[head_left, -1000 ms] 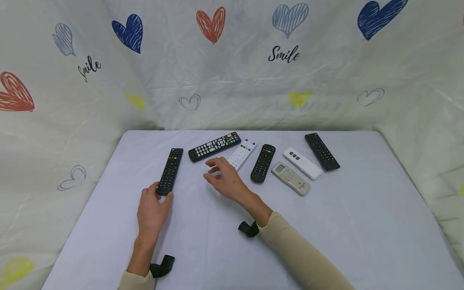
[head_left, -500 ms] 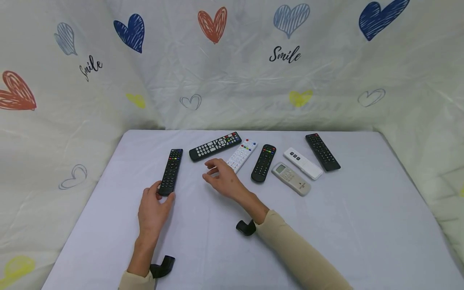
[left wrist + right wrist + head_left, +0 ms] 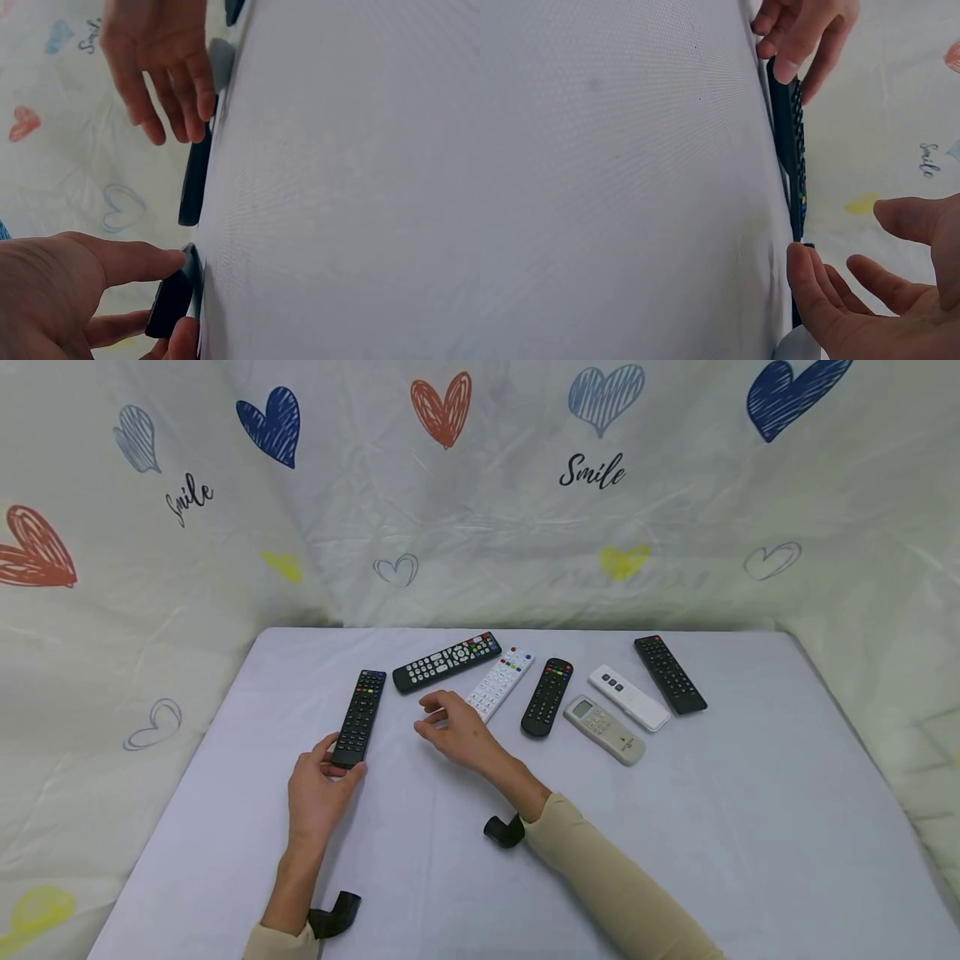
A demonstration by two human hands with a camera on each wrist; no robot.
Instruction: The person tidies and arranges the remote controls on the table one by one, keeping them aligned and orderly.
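My left hand [image 3: 318, 802] pinches the near end of a slim black remote control [image 3: 362, 714] between thumb and fingers, at the left of the table. In the left wrist view that remote [image 3: 172, 304] is tilted, its held end raised off the white cloth. My right hand [image 3: 463, 733] holds nothing; its fingers are loosely bent, thumb apart, in front of a white remote with coloured buttons [image 3: 502, 679] and partly covering its lower end. The right wrist view shows the right hand's fingers [image 3: 804, 277] beyond the far end of the held black remote [image 3: 786, 127].
Behind lies a black remote with white buttons [image 3: 447, 662]. To the right are a rounded black remote [image 3: 547, 697], a beige one with a small screen [image 3: 603, 731], a white one [image 3: 628, 697] and another black one [image 3: 670, 674]. A printed curtain [image 3: 480, 518] backs the table.
The black remote in my left hand has shifted slightly right and turned a little clockwise, its near end lifting. My right hand has drifted slightly left.
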